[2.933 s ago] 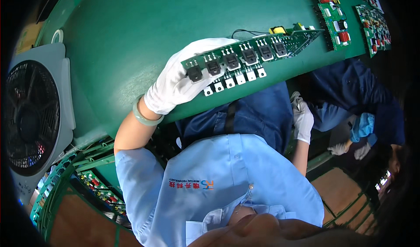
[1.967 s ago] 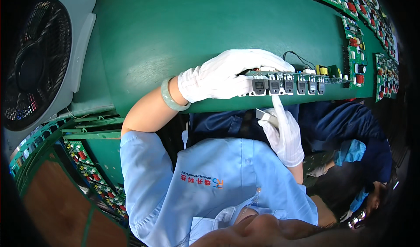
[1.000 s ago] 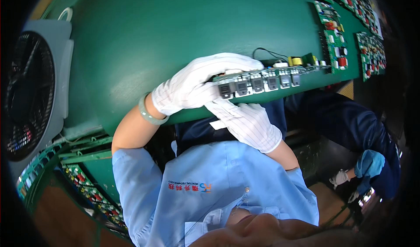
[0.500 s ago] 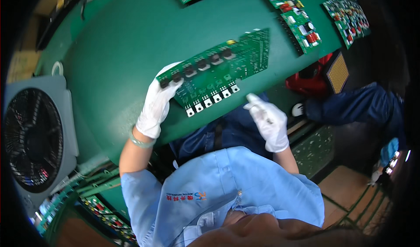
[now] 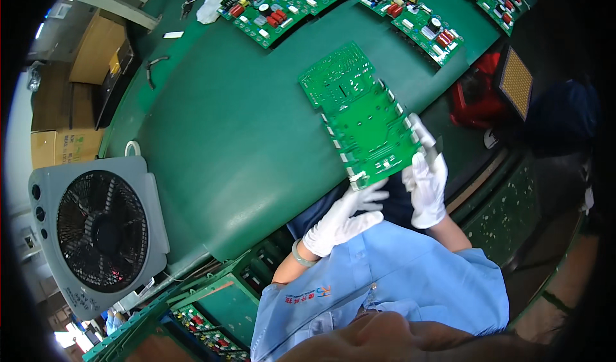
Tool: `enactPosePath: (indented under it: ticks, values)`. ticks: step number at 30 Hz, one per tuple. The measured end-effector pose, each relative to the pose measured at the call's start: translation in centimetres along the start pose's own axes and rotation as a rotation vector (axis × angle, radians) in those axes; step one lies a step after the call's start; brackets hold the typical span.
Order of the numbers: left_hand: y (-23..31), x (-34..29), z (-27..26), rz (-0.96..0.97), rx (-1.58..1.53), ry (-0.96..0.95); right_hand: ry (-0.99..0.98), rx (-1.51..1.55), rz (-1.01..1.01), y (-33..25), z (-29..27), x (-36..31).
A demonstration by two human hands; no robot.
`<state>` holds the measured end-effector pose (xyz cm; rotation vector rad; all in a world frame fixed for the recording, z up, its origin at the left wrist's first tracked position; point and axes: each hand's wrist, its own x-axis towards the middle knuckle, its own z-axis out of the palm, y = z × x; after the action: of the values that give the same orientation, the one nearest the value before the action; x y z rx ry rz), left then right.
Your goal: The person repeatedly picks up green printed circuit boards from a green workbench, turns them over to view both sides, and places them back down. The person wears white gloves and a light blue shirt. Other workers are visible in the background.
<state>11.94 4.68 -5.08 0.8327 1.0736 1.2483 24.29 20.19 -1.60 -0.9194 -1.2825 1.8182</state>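
A green circuit board (image 5: 369, 121) is tilted above the green table mat, its flat solder side facing up. White-tipped parts stick out along both long edges. My right hand (image 5: 428, 185), in a white glove, grips the board's near right corner between thumb and fingers. Just below the near end is my left hand (image 5: 346, 219), also gloved, with its fingers spread and slightly blurred. Whether the left fingertips touch the board's edge is hard to tell.
Populated circuit boards (image 5: 292, 6) lie at the far side of the green mat (image 5: 224, 150), with another board (image 5: 414, 22) further right. A grey box fan (image 5: 106, 230) stands at left. A red object (image 5: 471, 89) is beyond the right table edge.
The board has turned from component side to solder side and swung lengthwise away from me. My left hand has let go and moved right; my right hand has taken hold of it.
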Motion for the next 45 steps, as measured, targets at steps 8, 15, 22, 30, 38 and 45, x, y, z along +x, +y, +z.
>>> enactPosePath:
  ticks: [8, 15, 22, 30, 38, 45]
  values:
    - [8.7, -1.4, -7.7, 0.247, 0.377, 0.737, -0.567, -0.289, -0.489, -3.2, -1.0, 7.4]
    - [7.3, -0.7, -15.8, 0.072, -0.159, 0.503, -0.712, -0.507, -0.689, -3.0, 1.6, 13.6]
    - [7.6, -0.5, -14.2, 0.206, 0.072, 0.484, -0.137, -0.644, -0.532, 0.8, -1.5, 6.9]
    - [8.0, -1.7, -13.9, 0.22, 0.027, 0.418, -0.946, -1.235, -0.777, -0.1, 5.9, 3.0]
    - [8.7, -1.5, -13.9, 0.225, 0.285, 0.409, -1.072, -1.422, -0.659, 1.7, 5.8, 3.0]
    - [8.6, -1.6, -13.7, 0.243, 0.265, 0.432, -1.13, -1.25, -0.697, -0.3, 4.4, 4.8]
